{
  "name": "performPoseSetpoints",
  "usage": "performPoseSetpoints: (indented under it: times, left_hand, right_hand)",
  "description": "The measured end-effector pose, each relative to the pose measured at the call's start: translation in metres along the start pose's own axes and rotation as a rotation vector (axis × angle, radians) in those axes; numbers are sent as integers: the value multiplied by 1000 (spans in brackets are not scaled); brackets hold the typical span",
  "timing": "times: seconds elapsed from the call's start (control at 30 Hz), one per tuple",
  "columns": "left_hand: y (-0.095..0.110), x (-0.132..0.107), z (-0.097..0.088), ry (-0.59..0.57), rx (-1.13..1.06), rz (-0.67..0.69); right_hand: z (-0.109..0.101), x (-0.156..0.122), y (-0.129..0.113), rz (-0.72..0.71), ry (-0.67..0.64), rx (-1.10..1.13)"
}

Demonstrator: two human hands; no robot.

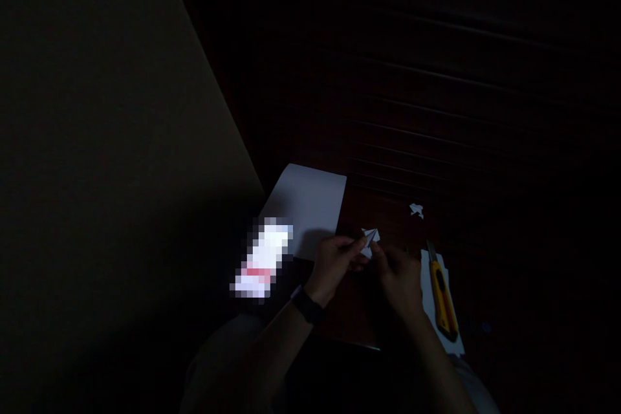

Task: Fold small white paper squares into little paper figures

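Left hand (334,263) and right hand (402,277) both grip the small folded paper (371,235) at their fingertips, the piece located between the white sheet (313,204) and the yellow cutter (440,297), with a second folded piece (416,210) lying beyond.

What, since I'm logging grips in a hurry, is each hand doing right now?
Left hand: closed, pinching the folded white paper.
Right hand: at the same paper's near side; whether it grips cannot be told.
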State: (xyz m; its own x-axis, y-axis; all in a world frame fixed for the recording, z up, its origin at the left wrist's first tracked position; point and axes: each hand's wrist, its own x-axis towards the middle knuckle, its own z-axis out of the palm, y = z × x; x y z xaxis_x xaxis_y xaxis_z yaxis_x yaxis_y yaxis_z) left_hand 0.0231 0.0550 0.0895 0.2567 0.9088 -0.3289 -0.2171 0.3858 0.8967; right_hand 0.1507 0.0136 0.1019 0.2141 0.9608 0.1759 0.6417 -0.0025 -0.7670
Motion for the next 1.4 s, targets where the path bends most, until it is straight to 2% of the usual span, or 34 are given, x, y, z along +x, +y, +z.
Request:
performPoseSetpoints:
  times: [0.2,0.47,0.67,0.87,1.03,1.3,1.4]
  left_hand:
    - [-4,0,2,13,40,53]
    - [-4,1,0,13,33,102]
    - [2,2,-2,6,63,106]
    - [5,-1,0,-30,137,123]
    - [2,-1,0,-90,128,124]
    - [0,-3,0,-115,118,121]
    - [0,-2,0,-125,121,98]
  right_hand:
    - [4,0,3,-113,72,-135]
    - [7,-2,0,-100,92,-100]
    - [5,1,0,57,22,134]
    - [8,-1,10,196,78,261]
    - [3,4,13,283,106,409]
    - [7,9,27,491,-4,855]
    - [7,8,34,556,-13,921]
